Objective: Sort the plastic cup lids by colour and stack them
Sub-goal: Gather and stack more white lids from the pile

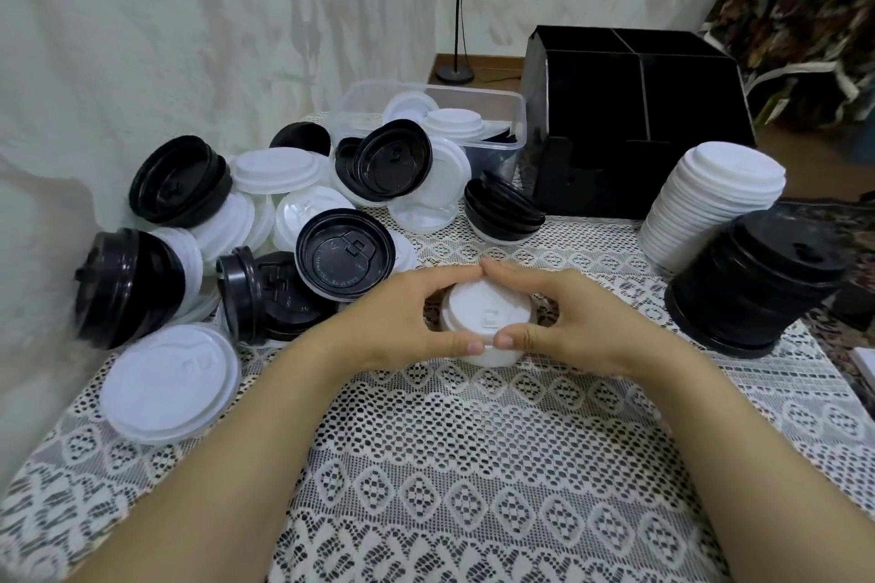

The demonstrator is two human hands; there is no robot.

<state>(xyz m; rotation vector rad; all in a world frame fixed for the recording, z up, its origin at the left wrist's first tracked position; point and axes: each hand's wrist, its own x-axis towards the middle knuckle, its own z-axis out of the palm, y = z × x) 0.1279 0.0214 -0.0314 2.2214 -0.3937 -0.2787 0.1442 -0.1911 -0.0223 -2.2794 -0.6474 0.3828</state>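
Observation:
A small stack of white lids stands on the lace tablecloth at the centre. My left hand and my right hand grip it from either side, fingertips meeting behind it and thumbs in front. A mixed heap of black lids and white lids lies at the left. One white lid lies alone at the near left. At the right stand a tall white stack and a black stack, both leaning.
A clear plastic tub holding more lids sits behind the heap. A black divided organiser box stands at the back right. A lamp stand is on the floor behind, and a white curtain hangs at the left.

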